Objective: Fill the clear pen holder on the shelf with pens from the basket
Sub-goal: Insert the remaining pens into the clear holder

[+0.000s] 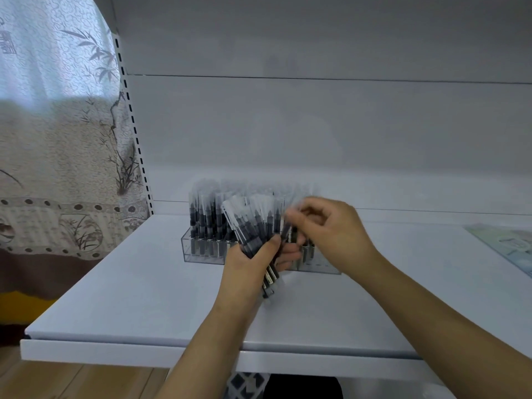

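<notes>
A clear pen holder (198, 256) stands on the white shelf (138, 298), holding several dark pens with clear caps upright in its left part. My left hand (253, 263) grips a fanned bundle of pens (249, 223) just in front of the holder. My right hand (331, 226) is at the top of that bundle, its fingertips pinched on a single pen (286, 230). The right part of the holder is hidden behind my hands. The basket is not in view.
A flat printed sheet or packet (509, 243) lies at the shelf's right edge. The shelf's back panel (316, 125) rises behind the holder. A patterned curtain (57, 139) hangs to the left. A dark object (302, 387) shows below the shelf's front lip.
</notes>
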A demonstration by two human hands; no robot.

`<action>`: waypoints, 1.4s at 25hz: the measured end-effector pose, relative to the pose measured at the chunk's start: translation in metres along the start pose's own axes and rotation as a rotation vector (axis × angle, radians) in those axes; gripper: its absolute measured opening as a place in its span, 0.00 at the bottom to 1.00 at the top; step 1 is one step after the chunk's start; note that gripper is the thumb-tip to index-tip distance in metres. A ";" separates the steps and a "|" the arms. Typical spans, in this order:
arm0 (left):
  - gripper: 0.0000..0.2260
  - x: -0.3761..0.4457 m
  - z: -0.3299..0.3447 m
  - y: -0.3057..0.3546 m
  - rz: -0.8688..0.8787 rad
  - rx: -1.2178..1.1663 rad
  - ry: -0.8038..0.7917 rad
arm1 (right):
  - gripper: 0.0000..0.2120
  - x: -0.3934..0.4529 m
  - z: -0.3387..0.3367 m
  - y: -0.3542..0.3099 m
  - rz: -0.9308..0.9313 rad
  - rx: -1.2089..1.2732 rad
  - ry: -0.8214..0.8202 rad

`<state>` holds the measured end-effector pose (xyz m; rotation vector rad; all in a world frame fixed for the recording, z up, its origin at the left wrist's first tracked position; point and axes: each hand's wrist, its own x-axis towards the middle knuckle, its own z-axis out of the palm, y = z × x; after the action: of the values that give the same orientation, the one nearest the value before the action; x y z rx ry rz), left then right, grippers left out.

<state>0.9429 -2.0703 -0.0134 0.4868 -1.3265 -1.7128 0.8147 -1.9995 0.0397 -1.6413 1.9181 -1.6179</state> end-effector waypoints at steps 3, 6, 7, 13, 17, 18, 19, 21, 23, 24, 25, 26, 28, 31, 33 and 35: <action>0.08 0.002 -0.003 0.000 -0.022 0.013 0.079 | 0.09 0.006 -0.021 -0.004 -0.040 0.222 0.252; 0.14 0.004 -0.008 -0.002 -0.060 0.037 0.122 | 0.12 0.016 -0.041 -0.004 -0.064 0.126 0.403; 0.15 0.004 -0.009 -0.002 -0.072 0.046 0.119 | 0.11 0.018 -0.044 -0.003 -0.057 0.061 0.395; 0.14 0.003 -0.005 0.000 -0.083 0.105 0.053 | 0.07 0.016 -0.040 0.015 0.003 -0.075 0.271; 0.16 0.002 -0.006 -0.002 -0.066 0.146 0.060 | 0.09 0.020 -0.038 0.016 -0.015 -0.140 0.238; 0.15 0.002 -0.006 -0.003 -0.053 0.151 0.061 | 0.09 0.021 -0.038 0.016 -0.021 -0.155 0.231; 0.15 0.002 -0.007 -0.002 -0.035 0.153 0.054 | 0.09 0.021 -0.037 0.016 -0.025 -0.176 0.218; 0.16 0.001 -0.006 -0.001 0.003 0.157 0.021 | 0.09 0.019 -0.033 0.021 -0.004 -0.233 0.149; 0.18 0.000 -0.005 0.002 0.010 0.146 0.008 | 0.10 0.015 -0.025 0.029 0.046 -0.298 0.056; 0.16 0.000 -0.005 0.002 0.001 0.125 0.013 | 0.11 0.013 -0.022 0.033 0.067 -0.329 0.030; 0.13 -0.001 -0.005 0.003 -0.015 0.099 0.019 | 0.13 0.012 -0.020 0.034 0.081 -0.368 0.021; 0.10 -0.001 -0.005 0.003 -0.031 0.080 0.024 | 0.14 0.012 -0.020 0.034 0.092 -0.413 0.021; 0.07 -0.001 -0.007 0.003 -0.050 0.064 0.028 | 0.16 0.010 -0.020 0.029 0.111 -0.458 0.085; 0.08 -0.001 -0.007 0.002 -0.042 0.068 0.014 | 0.13 -0.002 -0.020 0.014 0.038 -0.322 0.238; 0.07 -0.002 -0.006 0.003 -0.025 0.090 -0.001 | 0.11 -0.009 -0.011 0.003 -0.003 -0.266 0.142; 0.04 -0.004 -0.005 0.004 -0.016 0.092 -0.028 | 0.11 -0.012 0.001 0.000 -0.011 -0.269 0.018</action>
<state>0.9500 -2.0700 -0.0119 0.5290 -1.4295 -1.6831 0.8199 -1.9910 0.0332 -1.7372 2.2222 -1.4331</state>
